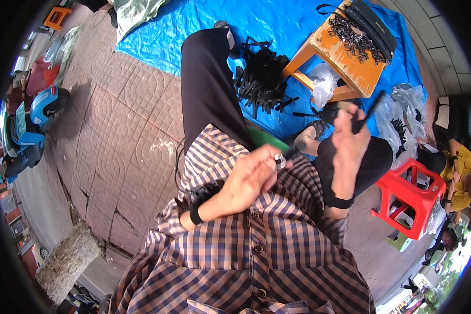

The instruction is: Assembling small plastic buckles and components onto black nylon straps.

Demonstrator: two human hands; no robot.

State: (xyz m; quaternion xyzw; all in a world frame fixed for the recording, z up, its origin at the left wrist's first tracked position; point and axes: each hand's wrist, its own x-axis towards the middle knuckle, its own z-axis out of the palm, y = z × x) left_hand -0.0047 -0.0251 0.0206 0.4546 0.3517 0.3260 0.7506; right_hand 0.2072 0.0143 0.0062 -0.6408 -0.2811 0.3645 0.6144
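Observation:
My left hand (251,175) is closed in front of my lap, gripping a dark strap-like piece that runs off toward the right. A small shiny silver piece (280,160) shows at its fingers; whether it is a ring or a fitting I cannot tell. Raised further right, my right hand (349,133) is closed on a black strap (372,110), smeared by motion. Ahead of my knees lies a heap of black straps (264,78) on a blue tarp (193,52). Many small dark metal clips (350,39) cover part of a worn wooden stool (363,73).
A black zipped pouch (372,26) lies on the wooden stool, with clear plastic bags (323,83) beneath it and to its right. A red plastic stool (411,199) stands at right, near a person in yellow (458,167). Paving, a blue scooter (29,125) and a tree trunk (68,259) are left.

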